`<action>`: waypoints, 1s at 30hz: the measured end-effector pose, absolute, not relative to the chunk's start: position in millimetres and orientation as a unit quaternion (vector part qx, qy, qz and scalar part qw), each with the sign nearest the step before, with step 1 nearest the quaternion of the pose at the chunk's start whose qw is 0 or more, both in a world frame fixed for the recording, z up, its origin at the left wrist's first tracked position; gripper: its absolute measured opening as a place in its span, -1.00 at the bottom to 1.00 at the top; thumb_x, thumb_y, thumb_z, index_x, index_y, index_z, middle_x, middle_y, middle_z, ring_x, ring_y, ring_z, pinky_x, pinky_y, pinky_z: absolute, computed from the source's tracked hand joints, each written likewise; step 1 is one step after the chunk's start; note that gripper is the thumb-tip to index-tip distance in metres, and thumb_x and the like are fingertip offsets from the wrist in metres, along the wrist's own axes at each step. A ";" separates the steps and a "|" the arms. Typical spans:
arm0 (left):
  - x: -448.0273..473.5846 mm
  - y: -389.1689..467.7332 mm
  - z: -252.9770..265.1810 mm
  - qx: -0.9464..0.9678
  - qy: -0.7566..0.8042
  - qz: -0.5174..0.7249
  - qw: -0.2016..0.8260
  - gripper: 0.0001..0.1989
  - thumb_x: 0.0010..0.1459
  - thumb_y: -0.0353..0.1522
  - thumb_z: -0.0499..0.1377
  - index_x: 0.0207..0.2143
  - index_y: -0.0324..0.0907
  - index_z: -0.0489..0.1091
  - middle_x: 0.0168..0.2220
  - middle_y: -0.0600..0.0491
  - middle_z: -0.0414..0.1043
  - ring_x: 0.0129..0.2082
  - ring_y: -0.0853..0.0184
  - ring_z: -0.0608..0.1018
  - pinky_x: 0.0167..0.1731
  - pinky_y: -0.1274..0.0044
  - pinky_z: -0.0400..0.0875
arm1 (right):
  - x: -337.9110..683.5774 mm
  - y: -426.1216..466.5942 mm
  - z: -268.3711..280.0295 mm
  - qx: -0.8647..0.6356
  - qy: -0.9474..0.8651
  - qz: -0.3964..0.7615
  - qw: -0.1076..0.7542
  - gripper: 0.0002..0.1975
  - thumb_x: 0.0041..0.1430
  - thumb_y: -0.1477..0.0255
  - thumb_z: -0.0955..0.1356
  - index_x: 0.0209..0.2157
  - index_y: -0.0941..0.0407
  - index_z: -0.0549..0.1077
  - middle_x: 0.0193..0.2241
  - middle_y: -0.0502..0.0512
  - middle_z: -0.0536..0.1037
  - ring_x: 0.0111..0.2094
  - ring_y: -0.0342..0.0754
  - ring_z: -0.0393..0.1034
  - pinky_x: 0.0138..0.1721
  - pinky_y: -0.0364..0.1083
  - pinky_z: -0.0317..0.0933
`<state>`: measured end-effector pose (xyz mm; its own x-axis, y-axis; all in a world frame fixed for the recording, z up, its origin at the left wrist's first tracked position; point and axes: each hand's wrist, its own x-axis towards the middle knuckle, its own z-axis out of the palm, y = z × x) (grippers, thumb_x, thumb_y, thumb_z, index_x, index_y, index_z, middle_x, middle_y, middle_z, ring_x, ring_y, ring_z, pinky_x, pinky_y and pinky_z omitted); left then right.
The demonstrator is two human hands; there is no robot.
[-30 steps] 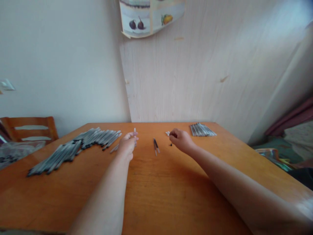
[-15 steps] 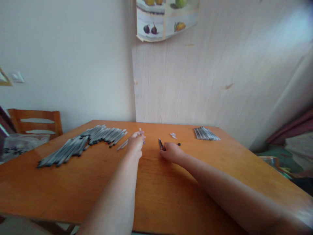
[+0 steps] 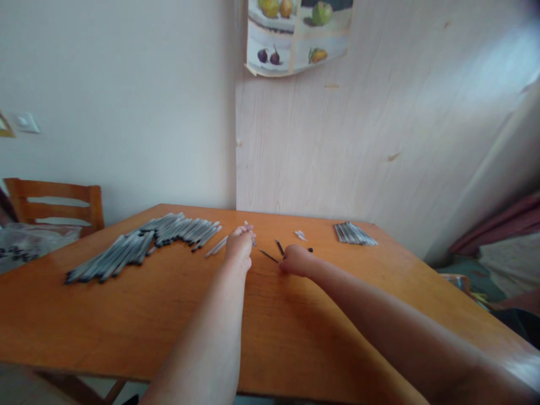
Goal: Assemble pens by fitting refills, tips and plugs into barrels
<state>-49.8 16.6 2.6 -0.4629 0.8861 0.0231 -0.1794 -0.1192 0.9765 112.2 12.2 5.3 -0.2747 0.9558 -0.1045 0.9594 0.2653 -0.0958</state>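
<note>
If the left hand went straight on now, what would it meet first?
The left hand would probably meet the pale wall panel, beyond the table; depth is unclear.

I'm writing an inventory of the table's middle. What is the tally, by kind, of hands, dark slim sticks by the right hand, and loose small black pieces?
Hands (left hand, right hand): 2
Dark slim sticks: 2
Small black piece: 1
Total: 5

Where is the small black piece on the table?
In the head view, the small black piece lies right of centre, just beyond the right hand and near the white pieces.
</note>
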 end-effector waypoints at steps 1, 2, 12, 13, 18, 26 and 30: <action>-49.7 16.5 2.8 0.331 0.528 0.672 0.400 -0.73 -0.12 -0.48 0.12 -0.29 -0.19 0.45 -0.50 0.06 0.45 -0.63 0.49 0.32 -0.62 0.65 0.07 | 111.4 13.0 6.8 0.599 0.798 -0.066 0.020 -0.70 0.00 0.39 0.35 -0.25 0.23 0.58 -0.28 0.35 0.59 -0.27 0.12 0.50 -0.38 -0.09 0.28; -49.6 16.5 3.0 0.329 0.525 0.673 0.404 -0.74 -0.11 -0.47 0.12 -0.29 -0.19 0.45 -0.50 0.06 0.45 -0.64 0.49 0.32 -0.62 0.65 0.08 | 110.6 13.8 8.1 0.594 0.801 -0.062 0.027 -0.70 -0.02 0.39 0.36 -0.25 0.23 0.58 -0.28 0.36 0.59 -0.26 0.14 0.50 -0.37 -0.08 0.28; -49.0 16.8 4.9 0.290 0.528 0.677 0.423 -0.61 -0.01 -0.46 0.15 -0.07 -0.17 0.41 -0.43 0.05 0.46 -0.64 0.52 0.33 -0.65 0.67 0.05 | 111.5 11.6 15.6 0.547 0.832 -0.040 0.083 -0.68 -0.06 0.30 0.37 -0.32 0.24 0.59 -0.34 0.36 0.59 -0.32 0.13 0.48 -0.39 -0.07 0.25; -48.9 16.9 4.7 0.287 0.528 0.679 0.422 -0.57 0.00 -0.46 0.16 -0.02 -0.16 0.38 -0.42 0.05 0.46 -0.65 0.53 0.34 -0.66 0.68 0.04 | 113.1 11.0 15.5 0.548 0.831 -0.044 0.085 -0.66 -0.05 0.29 0.36 -0.30 0.24 0.59 -0.34 0.35 0.59 -0.32 0.12 0.48 -0.41 -0.08 0.24; -46.9 18.1 4.6 0.265 0.533 0.684 0.421 -0.42 0.02 -0.50 0.18 0.14 -0.13 0.22 -0.41 0.04 0.47 -0.64 0.52 0.38 -0.64 0.68 0.09 | 121.5 8.2 11.2 0.552 0.828 -0.056 0.082 -0.64 0.02 0.30 0.30 -0.28 0.24 0.59 -0.32 0.32 0.59 -0.31 0.07 0.47 -0.42 -0.12 0.19; -45.2 20.4 3.1 0.243 0.541 0.671 0.445 -0.67 0.03 -0.51 0.20 -0.11 -0.21 0.31 -0.45 0.07 0.45 -0.65 0.53 0.37 -0.65 0.68 0.10 | 133.7 -5.8 3.7 0.543 0.838 -0.044 0.009 -0.74 0.09 0.35 0.28 -0.30 0.14 0.56 -0.29 0.22 0.59 -0.29 0.02 0.45 -0.39 -0.13 0.14; -46.0 21.1 -0.8 0.240 0.548 0.670 0.439 -0.83 -0.01 -0.52 0.20 -0.32 -0.21 0.32 -0.53 0.11 0.40 -0.67 0.53 0.35 -0.65 0.67 0.11 | 139.9 -12.0 -1.3 0.544 0.838 -0.041 -0.028 -0.79 0.09 0.36 0.28 -0.31 0.13 0.52 -0.32 0.17 0.58 -0.33 -0.02 0.42 -0.42 -0.14 0.09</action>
<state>-46.0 21.1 -0.8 -0.4985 0.8522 -0.1587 -0.3258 -0.0145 0.9453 139.9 -12.0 -1.3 -0.4062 0.9138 0.0022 0.9093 0.4044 -0.0985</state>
